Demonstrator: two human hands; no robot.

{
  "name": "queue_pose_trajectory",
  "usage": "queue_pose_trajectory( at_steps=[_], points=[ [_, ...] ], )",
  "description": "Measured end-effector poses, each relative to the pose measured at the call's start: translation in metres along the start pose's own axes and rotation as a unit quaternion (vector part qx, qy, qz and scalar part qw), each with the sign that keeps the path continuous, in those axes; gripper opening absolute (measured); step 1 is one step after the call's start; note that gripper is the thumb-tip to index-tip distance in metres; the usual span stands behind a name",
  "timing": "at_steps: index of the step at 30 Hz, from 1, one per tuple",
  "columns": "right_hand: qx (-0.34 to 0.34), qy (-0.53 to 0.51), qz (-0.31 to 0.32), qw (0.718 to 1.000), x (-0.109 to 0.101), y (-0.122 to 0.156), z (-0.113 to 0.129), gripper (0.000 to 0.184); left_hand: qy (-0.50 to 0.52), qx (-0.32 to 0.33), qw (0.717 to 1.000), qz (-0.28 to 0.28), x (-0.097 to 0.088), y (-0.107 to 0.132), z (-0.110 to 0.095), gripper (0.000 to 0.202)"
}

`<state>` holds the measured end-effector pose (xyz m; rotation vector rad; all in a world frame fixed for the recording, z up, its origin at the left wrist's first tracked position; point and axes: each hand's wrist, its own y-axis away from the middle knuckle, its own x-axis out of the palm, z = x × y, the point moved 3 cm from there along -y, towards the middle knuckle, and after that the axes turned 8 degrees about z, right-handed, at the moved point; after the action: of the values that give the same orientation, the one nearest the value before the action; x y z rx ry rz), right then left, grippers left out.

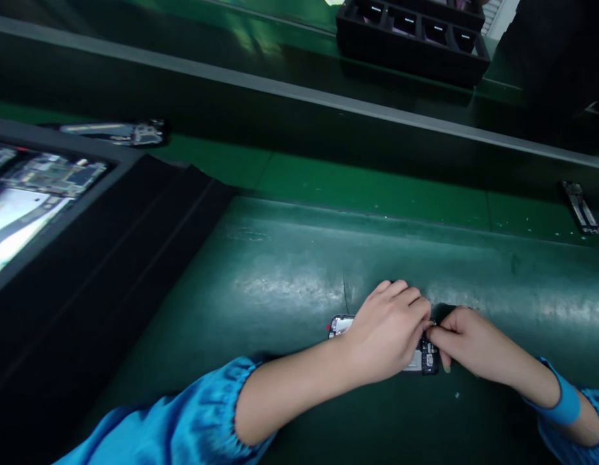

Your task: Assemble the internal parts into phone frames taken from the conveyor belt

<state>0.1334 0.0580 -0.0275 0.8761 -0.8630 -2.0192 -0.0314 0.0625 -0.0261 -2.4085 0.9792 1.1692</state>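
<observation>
An opened phone (424,359) with its circuit board showing lies flat on the green mat (289,278), mostly covered by my hands. My left hand (386,332) rests on top of it, fingers curled down over its middle. My right hand (466,345) meets the left one at the phone's right end, its fingertips pinched together on a small part I cannot make out. Both sleeves are bright blue.
A black foam tray (134,219) at the left holds opened phones (52,174). Another phone body (129,132) lies behind it. A black compartment tray (410,39) sits on the far conveyor beyond a grey rail (299,90). A narrow part (580,206) lies at right.
</observation>
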Motion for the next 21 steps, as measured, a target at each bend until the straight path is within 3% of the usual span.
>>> queue_pose_trajectory(
  at_steps=[2, 5, 8, 10, 12, 15, 18, 21],
  points=[
    [-0.02, 0.037, -0.035, 0.998, -0.001, 0.004, 0.003, 0.046, -0.001, -0.015, 1.0, -0.004, 0.0, -0.003, -0.001, 0.016],
    [-0.085, 0.0, -0.04, 0.996, -0.004, 0.017, 0.004, 0.037, -0.007, -0.025, 0.999, -0.021, -0.004, 0.0, 0.0, 0.013],
    [-0.187, -0.054, -0.099, 0.976, -0.011, 0.04, 0.004, 0.03, -0.029, 0.019, 0.998, -0.054, -0.013, 0.016, 0.002, 0.021],
    [-0.242, -0.043, -0.159, 0.956, -0.009, 0.054, 0.004, 0.029, -0.054, 0.065, 0.995, -0.06, -0.017, 0.03, 0.003, 0.023],
    [-0.282, -0.008, -0.173, 0.944, 0.001, 0.06, 0.004, 0.025, -0.089, 0.107, 0.989, -0.05, -0.017, 0.039, 0.004, 0.031],
    [-0.321, 0.09, -0.182, 0.925, 0.019, 0.056, 0.001, 0.021, -0.146, 0.147, 0.978, -0.023, -0.013, 0.044, 0.004, 0.052],
    [-0.334, 0.181, -0.227, 0.897, 0.023, 0.047, -0.005, 0.011, -0.177, 0.142, 0.974, -0.01, -0.009, 0.042, 0.006, 0.057],
    [-0.362, 0.133, -0.264, 0.884, 0.014, 0.037, -0.012, 0.016, -0.187, 0.132, 0.973, -0.007, -0.007, 0.041, 0.007, 0.057]
  ],
)
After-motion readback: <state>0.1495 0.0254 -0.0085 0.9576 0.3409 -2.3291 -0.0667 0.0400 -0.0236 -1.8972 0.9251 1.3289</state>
